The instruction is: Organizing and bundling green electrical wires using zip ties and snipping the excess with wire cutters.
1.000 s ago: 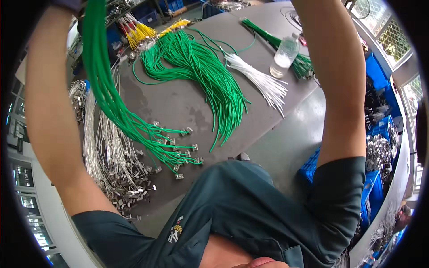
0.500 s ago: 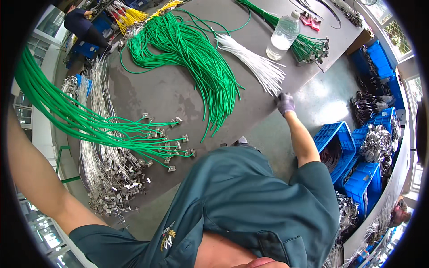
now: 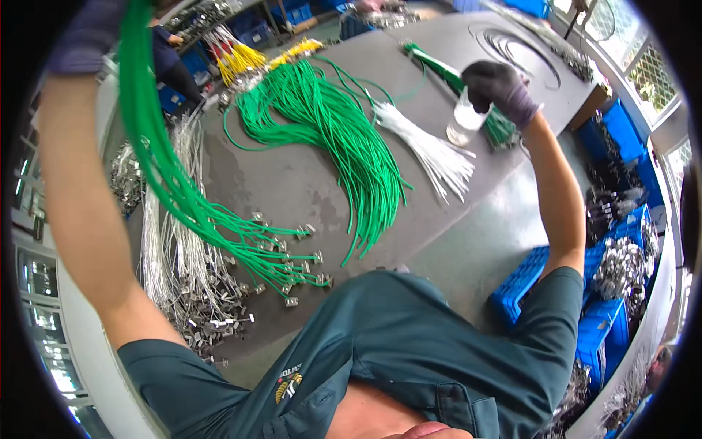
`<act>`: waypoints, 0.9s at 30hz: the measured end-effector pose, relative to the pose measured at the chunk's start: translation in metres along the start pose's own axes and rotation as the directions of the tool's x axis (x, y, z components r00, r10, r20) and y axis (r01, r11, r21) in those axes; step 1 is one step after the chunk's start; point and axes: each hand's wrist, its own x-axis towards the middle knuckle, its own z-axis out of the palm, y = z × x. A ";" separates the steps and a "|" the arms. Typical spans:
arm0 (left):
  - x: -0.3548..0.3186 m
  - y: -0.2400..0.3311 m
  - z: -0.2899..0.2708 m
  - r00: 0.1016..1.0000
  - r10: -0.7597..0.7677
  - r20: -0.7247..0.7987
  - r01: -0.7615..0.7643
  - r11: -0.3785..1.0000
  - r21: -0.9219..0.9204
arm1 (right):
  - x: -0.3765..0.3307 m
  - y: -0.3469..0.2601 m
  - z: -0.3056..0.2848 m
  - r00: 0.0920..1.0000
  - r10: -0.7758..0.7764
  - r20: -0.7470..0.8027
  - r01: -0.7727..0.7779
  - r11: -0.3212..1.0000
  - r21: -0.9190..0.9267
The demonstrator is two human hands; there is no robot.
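Observation:
My left hand (image 3: pixel 88 36), in a purple-grey glove and blurred, is raised at the upper left, closed round a bundle of green cables (image 3: pixel 172 194). The bundle hangs down, its metal-clipped ends low over the table's near edge. My right hand (image 3: pixel 501 89), in a dark glove, has curled fingers in front of the upper part of a clear plastic bottle (image 3: pixel 463 126); whether it grips the bottle or something else is hidden. A bundle of white cables (image 3: pixel 424 143) lies left of the bottle, and a large heap of loose green cables (image 3: pixel 329 135) fills the table's middle.
Behind my right hand lies a second green bundle (image 3: pixel 501 132) with metal ends. Silvery wires with clips (image 3: pixel 194 278) hang at the table's left edge. Yellow cables (image 3: pixel 238 58) lie at the far left, near another person (image 3: pixel 175 69). Blue crates (image 3: pixel 523 278) stand on the right.
My left hand has come into view at the upper left, still lifting the green bundle. My right hand has moved up and away from the table's edge to the bottle. The view has tilted.

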 end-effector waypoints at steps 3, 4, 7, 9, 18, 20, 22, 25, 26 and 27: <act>-0.003 -0.001 0.006 0.995 -0.063 0.071 0.077 0.974 -0.212 | 0.039 -0.078 0.004 0.992 -0.116 -0.056 0.109 0.988 -0.110; 0.003 -0.001 -0.004 0.984 -0.059 0.165 0.099 0.964 -0.247 | 0.049 -0.106 0.010 0.987 -0.152 -0.058 0.146 0.984 -0.098; 0.019 -0.003 -0.021 0.954 -0.117 0.275 0.161 0.976 -0.146 | 0.057 -0.186 0.027 0.939 -0.337 -0.063 0.332 0.940 -0.082; 0.019 -0.010 -0.024 0.956 -0.082 0.282 0.142 0.970 -0.196 | 0.062 -0.227 0.044 0.908 -0.409 -0.092 0.407 0.913 -0.037; 0.034 -0.033 -0.042 0.955 0.095 0.282 0.072 0.846 -0.528 | 0.038 -0.303 0.078 0.806 -0.588 0.074 0.592 0.804 -0.059; 0.038 -0.040 -0.045 0.951 0.183 0.247 -0.015 0.830 -0.558 | 0.036 -0.303 0.074 0.810 -0.565 0.156 0.585 0.797 -0.153; 0.043 -0.047 -0.049 0.948 0.196 0.252 -0.049 0.869 -0.492 | 0.031 -0.301 0.071 0.809 -0.564 0.167 0.587 0.791 -0.170; 0.037 -0.045 -0.049 0.963 0.195 0.188 -0.094 0.891 -0.444 | 0.022 -0.295 0.059 0.866 -0.471 0.170 0.501 0.818 -0.284; 0.036 -0.043 -0.047 0.970 0.202 0.132 -0.118 0.875 -0.469 | 0.019 -0.292 0.054 0.876 -0.442 0.190 0.481 0.817 -0.318; 0.040 -0.040 -0.051 0.964 0.220 0.152 -0.146 0.910 -0.389 | 0.011 -0.292 0.048 0.886 -0.414 0.206 0.462 0.813 -0.354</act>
